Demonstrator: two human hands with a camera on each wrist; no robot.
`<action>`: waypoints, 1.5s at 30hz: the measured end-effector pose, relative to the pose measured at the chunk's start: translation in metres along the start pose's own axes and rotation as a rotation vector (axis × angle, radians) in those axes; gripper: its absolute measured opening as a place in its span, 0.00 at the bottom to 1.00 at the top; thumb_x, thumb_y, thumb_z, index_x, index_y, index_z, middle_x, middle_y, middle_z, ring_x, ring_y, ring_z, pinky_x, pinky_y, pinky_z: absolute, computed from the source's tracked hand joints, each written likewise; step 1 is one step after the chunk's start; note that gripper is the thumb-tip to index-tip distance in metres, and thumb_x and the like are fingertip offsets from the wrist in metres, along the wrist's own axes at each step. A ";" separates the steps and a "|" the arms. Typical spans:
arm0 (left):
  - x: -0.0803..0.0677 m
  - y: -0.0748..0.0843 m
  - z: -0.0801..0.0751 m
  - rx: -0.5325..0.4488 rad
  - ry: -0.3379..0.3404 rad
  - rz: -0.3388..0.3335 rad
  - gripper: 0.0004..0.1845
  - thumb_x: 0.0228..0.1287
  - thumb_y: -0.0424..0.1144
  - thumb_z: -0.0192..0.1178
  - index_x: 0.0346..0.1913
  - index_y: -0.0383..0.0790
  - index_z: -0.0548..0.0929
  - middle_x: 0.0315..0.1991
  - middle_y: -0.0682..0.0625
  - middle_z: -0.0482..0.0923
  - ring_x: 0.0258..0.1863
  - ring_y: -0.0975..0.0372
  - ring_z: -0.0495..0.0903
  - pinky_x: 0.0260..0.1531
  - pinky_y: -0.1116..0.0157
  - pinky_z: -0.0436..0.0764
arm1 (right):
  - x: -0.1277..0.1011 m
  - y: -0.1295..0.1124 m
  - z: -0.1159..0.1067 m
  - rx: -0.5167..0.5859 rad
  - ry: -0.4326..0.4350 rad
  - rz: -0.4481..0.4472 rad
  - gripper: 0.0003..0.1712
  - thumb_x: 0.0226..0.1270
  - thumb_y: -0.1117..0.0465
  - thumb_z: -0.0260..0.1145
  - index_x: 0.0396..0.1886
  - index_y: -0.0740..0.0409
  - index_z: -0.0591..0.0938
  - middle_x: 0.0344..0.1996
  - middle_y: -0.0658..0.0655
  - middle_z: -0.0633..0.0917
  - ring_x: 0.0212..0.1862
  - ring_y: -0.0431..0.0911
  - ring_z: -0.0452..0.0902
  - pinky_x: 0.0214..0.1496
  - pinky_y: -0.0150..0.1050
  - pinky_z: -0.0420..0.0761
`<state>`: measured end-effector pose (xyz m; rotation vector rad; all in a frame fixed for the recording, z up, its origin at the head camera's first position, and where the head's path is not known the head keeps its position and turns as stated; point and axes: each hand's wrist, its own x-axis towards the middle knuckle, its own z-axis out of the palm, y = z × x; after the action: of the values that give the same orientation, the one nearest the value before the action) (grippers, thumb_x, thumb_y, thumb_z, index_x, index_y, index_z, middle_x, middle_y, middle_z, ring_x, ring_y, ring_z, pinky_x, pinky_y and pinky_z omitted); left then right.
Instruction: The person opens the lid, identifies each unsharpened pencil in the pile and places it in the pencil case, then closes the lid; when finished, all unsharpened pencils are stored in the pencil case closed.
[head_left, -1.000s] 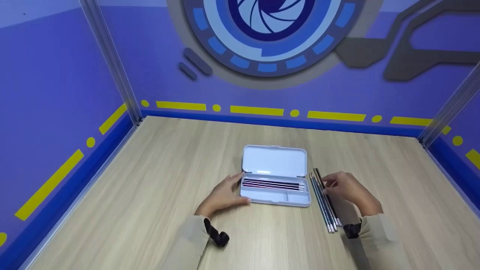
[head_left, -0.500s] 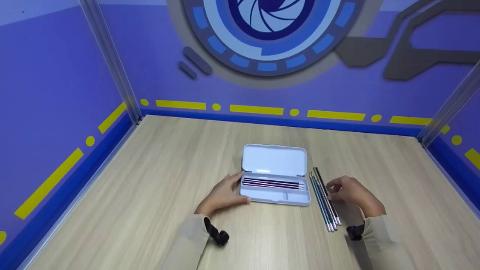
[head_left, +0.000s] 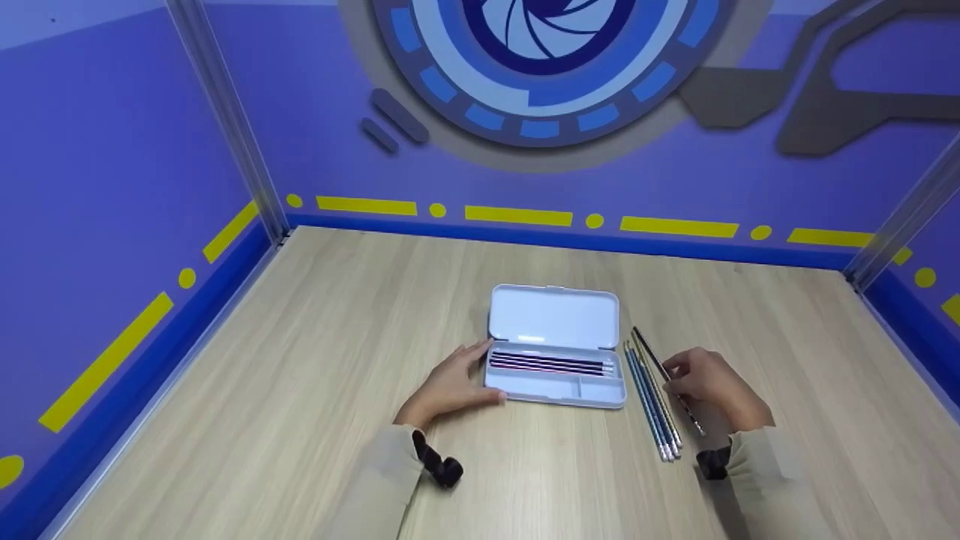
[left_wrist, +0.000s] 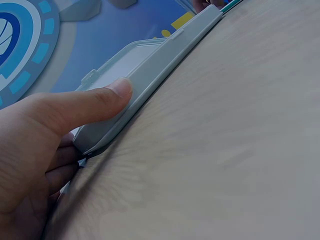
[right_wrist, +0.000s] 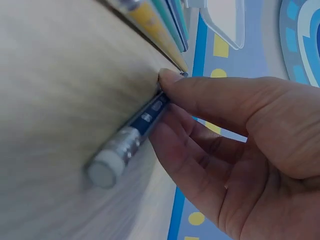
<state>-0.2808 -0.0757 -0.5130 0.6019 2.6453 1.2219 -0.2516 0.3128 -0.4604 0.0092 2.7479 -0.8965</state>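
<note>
A white pencil case (head_left: 531, 385) lies with its lid raised and several dark striped pencils (head_left: 551, 365) in its long rear compartment. My left hand (head_left: 450, 384) grips the case's left end; in the left wrist view the thumb presses the front wall (left_wrist: 160, 70) and the fingers wrap the end. To the right of the case, my right hand (head_left: 709, 384) pinches a single dark pencil (head_left: 649, 349) between thumb and fingers. In the right wrist view this pencil's white eraser (right_wrist: 104, 172) points toward the camera, low over the table.
Several loose pencils (head_left: 651, 405), teal and gold-toned, lie side by side between the case and my right hand, erasers toward me. The wooden table (head_left: 360, 315) meets a blue-purple wall (head_left: 300, 150) at the back and side panels on both sides.
The dark pencil has been drawn away from the bunch, its eraser end swinging right, as my right hand shifts slightly right. My left hand stays on the case.
</note>
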 end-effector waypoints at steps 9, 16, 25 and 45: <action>0.001 0.003 -0.002 0.000 0.002 -0.001 0.53 0.45 0.58 0.73 0.74 0.47 0.60 0.73 0.43 0.58 0.73 0.39 0.49 0.71 0.43 0.54 | 0.000 0.000 -0.004 0.042 -0.014 -0.001 0.22 0.58 0.72 0.64 0.53 0.78 0.76 0.32 0.62 0.82 0.28 0.44 0.77 0.28 0.37 0.81; 0.001 0.001 -0.001 -0.006 0.002 -0.002 0.53 0.45 0.58 0.73 0.74 0.48 0.60 0.73 0.44 0.59 0.74 0.39 0.49 0.72 0.44 0.54 | 0.002 0.000 -0.006 0.016 -0.003 -0.012 0.23 0.59 0.71 0.63 0.54 0.75 0.77 0.32 0.62 0.83 0.29 0.45 0.78 0.30 0.38 0.82; 0.001 -0.001 0.000 -0.011 0.003 0.004 0.53 0.45 0.59 0.73 0.74 0.47 0.60 0.73 0.44 0.59 0.73 0.39 0.50 0.71 0.43 0.55 | 0.002 -0.007 -0.012 -0.010 0.027 -0.069 0.23 0.59 0.71 0.59 0.56 0.74 0.77 0.37 0.66 0.83 0.31 0.46 0.78 0.30 0.38 0.81; 0.001 0.000 0.001 -0.014 0.007 -0.001 0.53 0.44 0.59 0.73 0.74 0.46 0.60 0.73 0.43 0.59 0.73 0.39 0.50 0.72 0.44 0.54 | 0.007 -0.034 -0.016 0.029 0.134 -0.130 0.17 0.63 0.71 0.62 0.53 0.68 0.80 0.43 0.68 0.83 0.38 0.50 0.81 0.37 0.41 0.84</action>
<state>-0.2813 -0.0748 -0.5139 0.5952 2.6403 1.2433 -0.2647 0.2936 -0.4300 -0.1085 2.8866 -1.0041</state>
